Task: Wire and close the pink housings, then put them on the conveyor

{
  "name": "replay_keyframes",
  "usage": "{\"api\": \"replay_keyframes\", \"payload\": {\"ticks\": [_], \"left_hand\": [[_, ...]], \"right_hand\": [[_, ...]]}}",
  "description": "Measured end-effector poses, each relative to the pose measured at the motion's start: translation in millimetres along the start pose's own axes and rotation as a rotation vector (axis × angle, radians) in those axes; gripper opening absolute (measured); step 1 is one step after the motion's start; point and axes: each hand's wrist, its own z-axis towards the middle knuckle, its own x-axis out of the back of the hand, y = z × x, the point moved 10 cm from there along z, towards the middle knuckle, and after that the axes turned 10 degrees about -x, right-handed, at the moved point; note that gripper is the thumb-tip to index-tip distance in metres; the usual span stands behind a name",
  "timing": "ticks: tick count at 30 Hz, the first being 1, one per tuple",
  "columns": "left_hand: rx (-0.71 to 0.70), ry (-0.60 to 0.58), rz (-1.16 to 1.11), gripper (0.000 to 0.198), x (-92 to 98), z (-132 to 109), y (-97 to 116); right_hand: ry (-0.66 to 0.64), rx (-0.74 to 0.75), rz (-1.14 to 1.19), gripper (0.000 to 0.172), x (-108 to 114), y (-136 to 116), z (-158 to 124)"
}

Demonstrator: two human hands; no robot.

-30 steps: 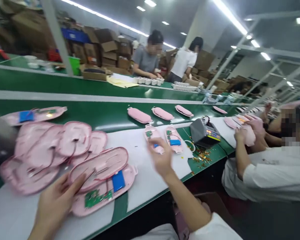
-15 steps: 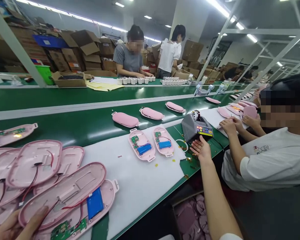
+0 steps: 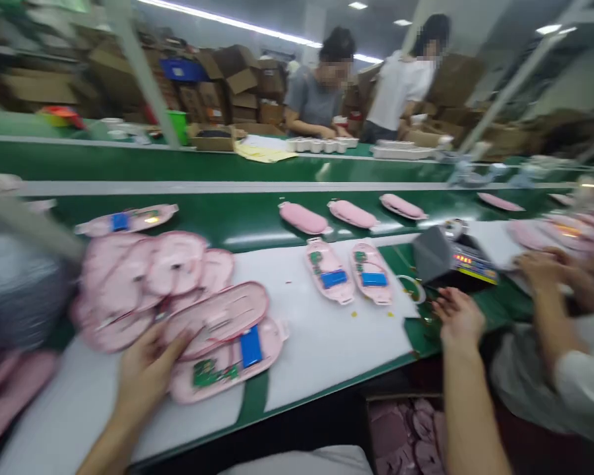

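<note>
My left hand (image 3: pixel 151 373) grips the near end of a pink oval shell half (image 3: pixel 228 313), thumb on top, its hollow side up. That shell half lies tilted partly over another pink shell (image 3: pixel 185 389), which carries a blue battery (image 3: pixel 250 346) and a green circuit board (image 3: pixel 205 373). Thin wires run between the two halves. On the right, my right hand (image 3: pixel 459 320) is palm up with bent fingers apart, just in front of a grey tape dispenser (image 3: pixel 435 257) with lit digits. Blur hides whether a small scrap touches its fingertips.
Stacked pink shell halves (image 3: pixel 113 277) lie at left. Two fitted shells (image 3: pixel 329 293) sit on white sheeting (image 3: pixel 321 343) beside a white ring (image 3: pixel 412 288). Closed pink cases (image 3: pixel 304 218) line the green belt. A co-worker's hands (image 3: pixel 542 267) work at right; a box of pink parts (image 3: pixel 406 429) stands below.
The view has swung left, so the bench appears shifted right. My left hand still holds the shell half. My right hand sits slightly lower before the dispenser, its fingers more bent.
</note>
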Motion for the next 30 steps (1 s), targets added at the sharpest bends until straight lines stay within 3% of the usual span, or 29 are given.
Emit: {"api": "replay_keyframes", "payload": {"ticks": [2, 5, 8, 9, 11, 13, 15, 21, 25, 28, 30], "left_hand": [[0.041, -0.019, -0.173, 0.046, -9.8, -6.8, 5.0], [0.082, -0.066, -0.398, 0.044, -22.3, -12.6, 1.2], [0.068, -0.05, -0.518, 0.043, -23.5, -20.3, -3.7], [0.062, -0.043, -0.534, 0.044, -23.6, -23.3, -5.0], [0.047, -0.033, -0.583, 0.044, -24.9, -28.6, -5.9], [0.032, -0.017, -0.628, 0.042, -25.9, -31.8, -6.5], [0.02, 0.005, -0.655, 0.039, -25.7, -32.7, -7.3], [-0.011, 0.02, -0.625, 0.029, -24.4, -32.7, -8.7], [-0.026, 0.003, -0.567, 0.031, -25.6, -35.3, -9.2], [-0.028, 0.001, -0.515, 0.031, -24.1, -39.7, -8.0], [-0.038, 0.014, -0.454, 0.03, -19.5, -42.1, -4.6]], "right_hand": [[-0.164, 0.159, -0.097, 0.017, -37.2, -7.7, -49.1], [-0.671, 0.488, -0.35, 0.018, -145.0, -9.6, -170.0], [-1.324, 0.788, -0.676, 0.016, -244.9, 36.3, -321.2], [-1.498, 0.897, -0.797, 0.017, -264.1, 59.2, -361.5], [-1.693, 1.135, -1.061, 0.019, -285.3, 105.5, -411.2], [-1.71, 1.339, -1.286, 0.018, -293.8, 140.4, -427.1], [-1.653, 1.449, -1.407, 0.018, -296.2, 157.9, -427.7], [-1.501, 1.616, -1.488, 0.018, -289.6, 168.1, -429.6], [-1.358, 1.566, -1.486, 0.016, -294.3, 162.3, -426.3], [-1.14, 1.448, -1.438, 0.031, -308.2, 141.1, -403.9], [-1.162, 1.31, -1.435, 0.037, -316.9, 137.5, -385.7]]}}
